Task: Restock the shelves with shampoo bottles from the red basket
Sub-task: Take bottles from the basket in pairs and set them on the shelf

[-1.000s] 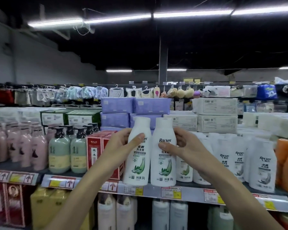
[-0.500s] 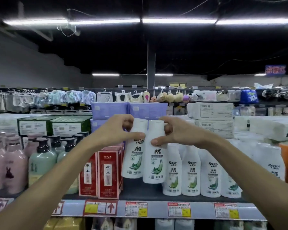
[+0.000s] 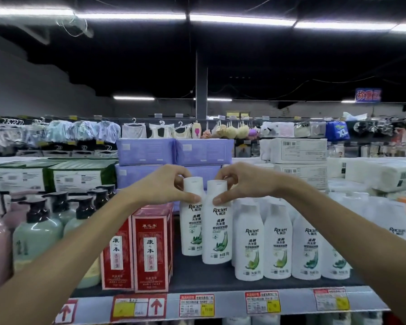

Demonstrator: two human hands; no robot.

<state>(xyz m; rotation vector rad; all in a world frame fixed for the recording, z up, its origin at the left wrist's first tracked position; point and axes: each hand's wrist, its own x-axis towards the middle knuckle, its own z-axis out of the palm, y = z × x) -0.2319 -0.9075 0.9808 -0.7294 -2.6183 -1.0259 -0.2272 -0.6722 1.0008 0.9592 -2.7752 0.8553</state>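
Two bare forearms reached over the price-tag rail (image 3: 220, 303) of a shop shelf (image 3: 204, 281). The left hand (image 3: 164, 186) and the right hand (image 3: 242, 184) each pinched a white shampoo bottle just under its cap, with the thumb in front and curled fingers (image 3: 223, 171) over the top. The left bottle (image 3: 192, 228) and the right bottle (image 3: 217, 235) were upright and touching, in the gap between the red boxes (image 3: 150, 249) and the row of matching bottles (image 3: 278, 245). Whether their bases had met the shelf could not be told. The red basket was out of view.

To place them well, the pair would best go straight down with labels facing out and bases flat before either grip loosened, since a tall bottle held by its top can tip into its neighbours. The right bottle, just beside the row, called for easing in rather than shoving. Both then wanted bringing level with the row's front. Behind them purple packs (image 3: 174, 151) were stacked, and garments on hangers (image 3: 134, 130) hung beyond.
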